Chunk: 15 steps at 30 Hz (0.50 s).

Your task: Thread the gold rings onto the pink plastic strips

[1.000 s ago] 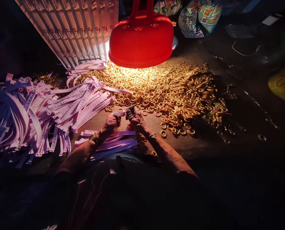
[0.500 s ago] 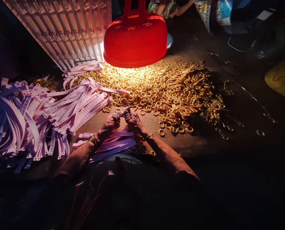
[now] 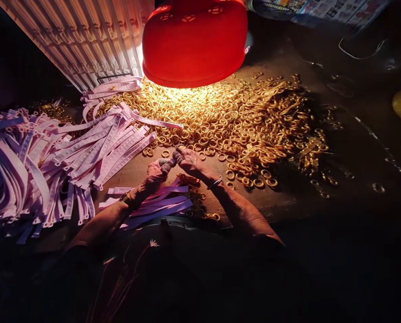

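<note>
My left hand (image 3: 157, 172) and my right hand (image 3: 191, 162) meet over the table, their fingers pinched together. Knit-like coverings wrap the fingertips of both. What they pinch is too small and too hidden to make out. Right below them lies a small bundle of pink straps (image 3: 168, 200), with gold fittings (image 3: 200, 207) at its right end. Just beyond my fingers spreads a large heap of gold rings (image 3: 217, 121), where some pieces look like linked hardware. To the left lies a pile of pink straps (image 3: 109, 143) with rows of small studs or holes.
A red lamp shade (image 3: 195, 45) hangs low over the heap and lights it. Behind the straps on the left stands a ribbed translucent panel (image 3: 82, 40). More pink straps (image 3: 15, 166) crowd the far left. Printed sheets (image 3: 338, 11) and a thin cord (image 3: 362, 56) lie at the back right.
My view has shifted, so the lamp looks larger and higher. My left hand has turned slightly and sits a little lower beside the right. The other person's arms at the top have left the view.
</note>
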Tool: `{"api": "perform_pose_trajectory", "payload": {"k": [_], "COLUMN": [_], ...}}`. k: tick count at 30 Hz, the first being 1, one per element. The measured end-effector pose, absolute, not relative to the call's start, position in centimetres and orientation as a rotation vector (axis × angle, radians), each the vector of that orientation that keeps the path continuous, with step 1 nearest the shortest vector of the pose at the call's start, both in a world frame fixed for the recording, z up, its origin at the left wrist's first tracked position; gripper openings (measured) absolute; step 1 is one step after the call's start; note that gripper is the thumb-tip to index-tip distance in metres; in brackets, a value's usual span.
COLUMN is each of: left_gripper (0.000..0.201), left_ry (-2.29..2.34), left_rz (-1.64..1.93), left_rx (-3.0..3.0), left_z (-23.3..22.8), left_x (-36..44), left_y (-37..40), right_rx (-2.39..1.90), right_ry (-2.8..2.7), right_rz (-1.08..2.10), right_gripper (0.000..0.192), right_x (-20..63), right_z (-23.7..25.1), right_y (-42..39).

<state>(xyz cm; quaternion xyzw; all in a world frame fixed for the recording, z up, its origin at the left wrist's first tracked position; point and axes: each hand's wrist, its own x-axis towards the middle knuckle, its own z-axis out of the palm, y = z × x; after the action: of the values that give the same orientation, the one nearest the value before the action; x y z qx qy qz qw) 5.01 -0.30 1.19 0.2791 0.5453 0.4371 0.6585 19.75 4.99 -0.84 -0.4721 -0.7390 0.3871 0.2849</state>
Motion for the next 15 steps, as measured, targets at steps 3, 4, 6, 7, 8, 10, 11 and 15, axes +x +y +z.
{"api": "perform_pose_trajectory", "payload": {"k": [3,4,6,7,8,10,11,15], "left_gripper": [0.033,0.032,0.034,0.037,0.041,0.044,0.044,0.041], "left_ry": [1.249,1.250,1.218,1.181,1.138,1.077,1.076,1.106], "left_rz": [0.884,0.843,0.792,0.786,0.789,0.780,0.752,0.571], "left_rx": [0.663,0.678,0.702,0.714,0.731,0.784,0.819,0.960], "left_z": [2.2,2.7,3.7,4.3,4.8,5.8,6.2,7.0], "left_x": [4.6,4.4,3.9,3.7,3.5,3.0,2.9,2.5], "left_y": [0.6,0.8,1.2,1.2,1.1,0.7,0.3,-2.0], "right_rx": [-1.315,-1.290,-1.204,-1.170,-1.158,-1.192,-1.222,-1.310], "right_ry": [-1.938,-1.932,-1.943,-1.963,-1.989,-2.043,-2.069,-2.186], "right_rz": [0.917,0.902,0.922,0.947,0.977,1.036,1.057,1.047], "right_gripper": [0.021,0.022,0.025,0.028,0.029,0.028,0.026,0.022], "right_x": [19.4,19.4,19.7,20.0,20.3,20.8,21.0,21.3], "right_z": [-0.4,0.0,0.9,1.5,2.0,3.1,3.5,4.5], "right_y": [4.5,4.2,3.2,2.6,1.8,-0.1,-1.2,-5.5]}}
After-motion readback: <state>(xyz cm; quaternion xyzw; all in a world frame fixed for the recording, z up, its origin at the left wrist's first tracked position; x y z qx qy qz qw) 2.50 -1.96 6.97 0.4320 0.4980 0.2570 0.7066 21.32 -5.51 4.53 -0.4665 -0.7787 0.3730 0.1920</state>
